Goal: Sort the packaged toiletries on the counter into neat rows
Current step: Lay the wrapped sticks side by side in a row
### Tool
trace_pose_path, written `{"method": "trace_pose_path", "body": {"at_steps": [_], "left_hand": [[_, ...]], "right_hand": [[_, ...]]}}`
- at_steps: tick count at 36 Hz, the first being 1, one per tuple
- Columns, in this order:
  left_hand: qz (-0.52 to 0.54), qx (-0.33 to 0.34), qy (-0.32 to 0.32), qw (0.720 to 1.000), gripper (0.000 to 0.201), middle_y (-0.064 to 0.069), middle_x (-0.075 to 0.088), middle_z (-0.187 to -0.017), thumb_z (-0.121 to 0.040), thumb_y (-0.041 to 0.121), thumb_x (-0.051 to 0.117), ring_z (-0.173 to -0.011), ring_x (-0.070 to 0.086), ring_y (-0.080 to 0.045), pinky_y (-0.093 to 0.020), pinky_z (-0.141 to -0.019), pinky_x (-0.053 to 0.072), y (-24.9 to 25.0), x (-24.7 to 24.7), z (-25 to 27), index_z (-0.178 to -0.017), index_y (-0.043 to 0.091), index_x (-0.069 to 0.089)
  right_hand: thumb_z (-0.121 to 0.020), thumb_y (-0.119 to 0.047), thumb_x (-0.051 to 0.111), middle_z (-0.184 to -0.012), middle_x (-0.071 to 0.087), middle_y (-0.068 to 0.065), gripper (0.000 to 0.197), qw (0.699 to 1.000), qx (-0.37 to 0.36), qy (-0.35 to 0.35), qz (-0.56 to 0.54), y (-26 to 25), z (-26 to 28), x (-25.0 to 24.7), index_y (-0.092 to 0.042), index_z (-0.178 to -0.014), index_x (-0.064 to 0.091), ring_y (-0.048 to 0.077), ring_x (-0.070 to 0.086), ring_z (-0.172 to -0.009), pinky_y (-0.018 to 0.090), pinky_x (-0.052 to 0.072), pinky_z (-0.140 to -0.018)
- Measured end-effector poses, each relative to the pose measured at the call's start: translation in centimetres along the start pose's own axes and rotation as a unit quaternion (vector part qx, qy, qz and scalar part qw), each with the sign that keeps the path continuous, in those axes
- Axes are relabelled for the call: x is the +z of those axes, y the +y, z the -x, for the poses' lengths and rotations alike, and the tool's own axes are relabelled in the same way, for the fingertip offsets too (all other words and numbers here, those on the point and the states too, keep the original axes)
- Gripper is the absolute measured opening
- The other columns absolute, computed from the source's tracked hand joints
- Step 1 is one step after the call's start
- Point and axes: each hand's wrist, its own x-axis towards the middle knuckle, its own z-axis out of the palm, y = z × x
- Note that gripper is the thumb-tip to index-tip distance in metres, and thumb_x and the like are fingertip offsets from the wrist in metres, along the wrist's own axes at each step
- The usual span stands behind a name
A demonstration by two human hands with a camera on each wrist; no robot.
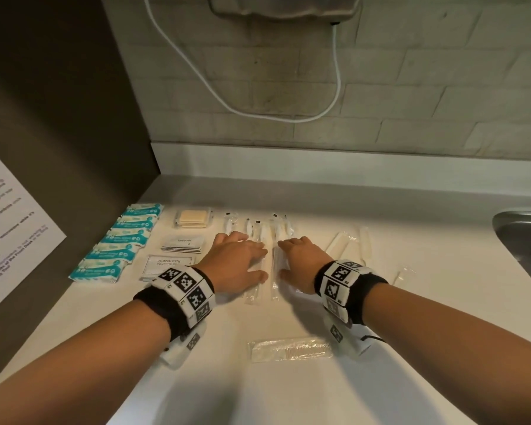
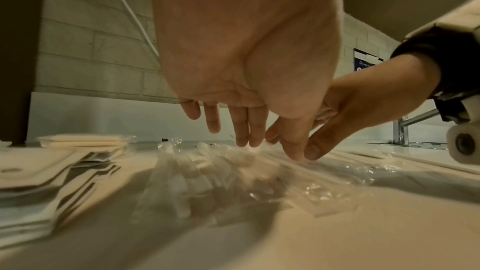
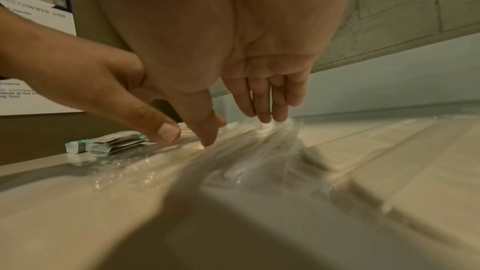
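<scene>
Wrapped toothbrushes (image 1: 273, 259) lie mid-counter (image 1: 411, 348); sachet stacks (image 1: 183, 243) left of them; soap packets (image 1: 120, 240) leftmost. A wrapped comb (image 1: 290, 349) lies nearer; the sink (image 1: 521, 234) far right.

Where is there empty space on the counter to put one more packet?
Bare counter runs behind the rows, along the back wall, and in front of the comb packet. It is crowded from the teal packets to both hands on the clear wrapped packets.

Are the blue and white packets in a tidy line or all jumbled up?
In a tidy line. The blue and white packets lie one after another along the counter's left edge, beside the dark wall.
</scene>
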Motion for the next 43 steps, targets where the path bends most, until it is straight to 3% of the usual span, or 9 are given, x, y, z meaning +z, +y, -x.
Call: {"method": "trace_pose_path", "body": {"at_steps": [5, 11, 20, 25, 27, 30, 37, 43], "left_hand": [[-0.041, 0.011, -0.03, 0.999, 0.058, 0.014, 0.036, -0.155, -0.088, 0.059, 0.053, -0.146, 0.017, -0.02, -0.042, -0.114, 0.013, -0.2, 0.1, 0.3, -0.139, 0.031, 0.05], [-0.039, 0.005, -0.037, 0.999, 0.062, 0.014, 0.031, -0.157, -0.09, 0.06, 0.048, -0.148, 0.013, -0.019, -0.042, -0.116, 0.011, -0.1, 0.1, 0.1, -0.145, 0.032, 0.043], [-0.007, -0.007, -0.026, 1.0, 0.063, 0.013, 0.027, -0.159, -0.091, 0.058, 0.05, -0.149, 0.007, -0.017, -0.039, -0.115, 0.005, -0.3, -0.1, -0.3, -0.148, 0.034, 0.038], [0.005, 0.041, -0.017, 0.999, 0.069, 0.016, 0.027, -0.158, -0.086, 0.06, 0.057, -0.147, 0.005, -0.013, -0.039, -0.116, 0.001, 0.8, -0.3, -0.1, -0.148, 0.038, 0.036], [-0.012, 0.054, -0.031, 0.998, 0.074, 0.016, 0.026, -0.159, -0.083, 0.062, 0.059, -0.148, 0.004, -0.015, -0.041, -0.116, -0.001, 1.2, -0.2, -0.1, -0.149, 0.04, 0.034], [-0.039, 0.057, -0.037, 0.997, 0.074, 0.014, 0.026, -0.159, -0.081, 0.064, 0.06, -0.149, 0.005, -0.018, -0.042, -0.117, 0.0, 1.6, 0.1, -0.3, -0.147, 0.04, 0.037], [-0.056, 0.05, -0.033, 0.997, 0.072, 0.012, 0.028, -0.159, -0.081, 0.064, 0.059, -0.149, 0.007, -0.019, -0.043, -0.117, 0.002, 1.8, 0.2, -0.8, -0.145, 0.037, 0.041], [-0.071, 0.048, -0.04, 0.996, 0.07, 0.011, 0.028, -0.159, -0.082, 0.064, 0.058, -0.149, 0.008, -0.02, -0.043, -0.117, 0.003, 1.7, 0.1, -0.8, -0.145, 0.037, 0.042]], "right_hand": [[-0.09, -0.041, 0.053, -0.131, 0.055, 0.007, 0.057, 1.0, -0.014, -0.019, 0.017, 0.4, 0.5, -0.1, -0.012, -0.137, 0.043, 0.026, 0.045, -0.121, 0.039, 0.043, -0.101], [-0.086, -0.047, 0.055, -0.125, 0.058, 0.004, 0.05, 0.998, -0.023, -0.049, 0.034, 0.6, 0.8, 0.2, -0.017, -0.126, 0.052, 0.025, 0.046, -0.119, 0.037, 0.042, -0.099], [-0.087, -0.048, 0.054, -0.15, 0.039, 0.005, 0.064, 0.999, -0.028, -0.025, 0.033, 1.1, 0.8, 0.1, -0.015, -0.141, 0.043, 0.025, 0.033, -0.138, 0.039, 0.029, -0.115], [-0.094, -0.035, 0.049, -0.156, 0.031, 0.006, 0.053, 0.999, -0.007, -0.035, 0.031, 2.3, 1.0, -1.0, -0.016, -0.143, 0.042, 0.026, 0.025, -0.144, 0.039, 0.023, -0.118], [-0.093, -0.029, 0.05, -0.151, 0.038, 0.006, 0.05, 0.998, 0.005, -0.053, 0.037, 2.6, 1.0, -1.0, -0.017, -0.141, 0.045, 0.028, 0.032, -0.141, 0.04, 0.029, -0.116], [-0.089, -0.027, 0.055, -0.128, 0.057, 0.004, 0.04, 0.996, 0.008, -0.072, 0.043, 2.6, 1.3, -0.9, -0.017, -0.127, 0.056, 0.027, 0.051, -0.123, 0.039, 0.045, -0.102], [-0.087, -0.035, 0.056, -0.117, 0.06, 0.004, 0.037, 0.998, 0.009, -0.063, 0.027, 2.5, 1.9, -0.1, -0.018, -0.12, 0.06, 0.025, 0.054, -0.112, 0.04, 0.051, -0.093], [-0.087, -0.036, 0.055, -0.117, 0.06, 0.004, 0.038, 0.997, -0.002, -0.061, 0.039, 2.6, 1.8, 0.2, -0.018, -0.12, 0.059, 0.025, 0.055, -0.112, 0.04, 0.05, -0.094]]}}
